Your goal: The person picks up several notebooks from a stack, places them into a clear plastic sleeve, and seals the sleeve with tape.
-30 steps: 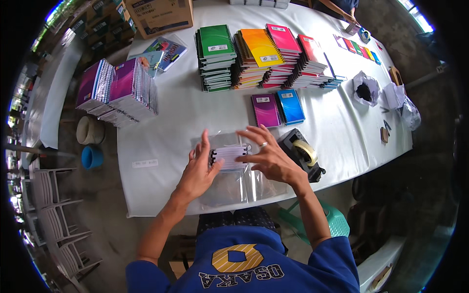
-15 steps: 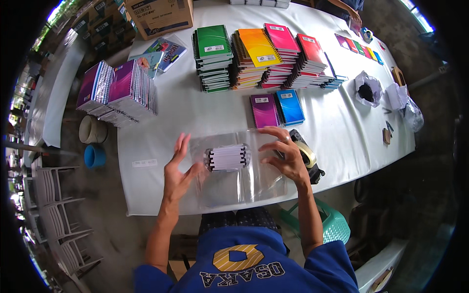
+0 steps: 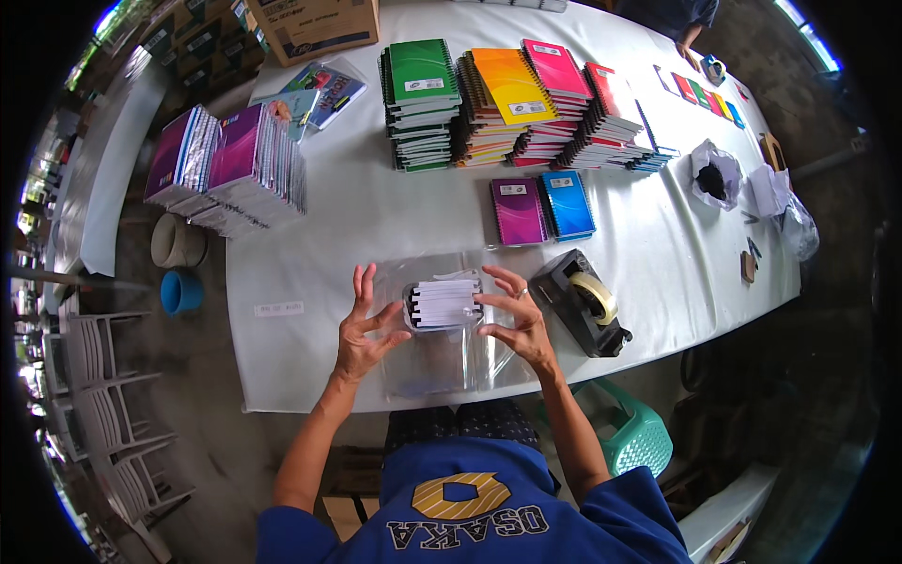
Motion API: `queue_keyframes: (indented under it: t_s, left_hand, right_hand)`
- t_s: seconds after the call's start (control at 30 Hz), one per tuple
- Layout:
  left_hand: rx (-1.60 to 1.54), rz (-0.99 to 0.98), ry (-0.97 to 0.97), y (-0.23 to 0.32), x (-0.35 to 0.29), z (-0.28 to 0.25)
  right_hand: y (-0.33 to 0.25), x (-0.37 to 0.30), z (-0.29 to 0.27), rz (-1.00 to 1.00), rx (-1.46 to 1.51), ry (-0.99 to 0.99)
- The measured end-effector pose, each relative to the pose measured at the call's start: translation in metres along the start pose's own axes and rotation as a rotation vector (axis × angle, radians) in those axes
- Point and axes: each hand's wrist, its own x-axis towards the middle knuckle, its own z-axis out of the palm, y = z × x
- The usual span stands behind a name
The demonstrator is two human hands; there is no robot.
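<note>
A bundle of notebooks (image 3: 446,304), seen edge-on with white page edges and dark bindings, stands on clear plastic film (image 3: 423,371) in front of me. My left hand (image 3: 365,329) is at the bundle's left side, fingers spread, thumb and forefinger close to its edge. On the other side my right hand (image 3: 520,327) curves toward the bundle with fingers apart, fingertips near its right edge; whether they touch the film there I cannot tell. A black tape dispenser (image 3: 587,303) with a yellowish roll sits just right of this hand. Beyond lie a purple notebook (image 3: 519,211) and a blue notebook (image 3: 567,205).
Across the white table (image 3: 357,207) stand stacks of green (image 3: 421,75), yellow (image 3: 512,85), pink (image 3: 556,68) and red notebooks (image 3: 611,94). Wrapped purple notebooks (image 3: 235,150) are at the left. A carton (image 3: 315,23) and another person's hand (image 3: 689,54) appear at the back.
Both hands have drawn in toward the notebook bundle, the right one moving left, away from the tape dispenser. The other person's hand at the back has shifted.
</note>
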Motion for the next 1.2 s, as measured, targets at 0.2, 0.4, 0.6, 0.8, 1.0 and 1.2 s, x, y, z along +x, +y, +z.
queue_keyframes:
  t_s: [0.2,0.4,0.6,0.8,1.0,1.2]
  left_hand:
    - [0.037,0.039,-0.084,0.000,0.011,0.009]
    - [0.050,0.073,-0.053,0.004,0.018,-0.001]
    - [-0.021,0.018,-0.017,-0.002,0.003,0.009]
    - [0.142,0.039,-0.136,0.008,0.017,0.014]
    - [0.231,0.102,-0.217,0.006,0.025,0.005]
    - [0.233,0.097,-0.262,0.012,0.036,0.006]
  right_hand:
    - [0.006,-0.001,0.007,-0.016,-0.070,-0.059]
    - [-0.014,0.006,0.002,0.019,0.089,-0.006]
    - [-0.031,0.043,0.013,-0.195,-0.379,-0.183]
    - [-0.035,0.059,0.003,-0.167,-0.398,-0.257]
    - [-0.035,0.043,-0.032,-0.069,0.015,-0.024]
    - [0.011,0.009,-0.009,-0.041,-0.033,-0.078]
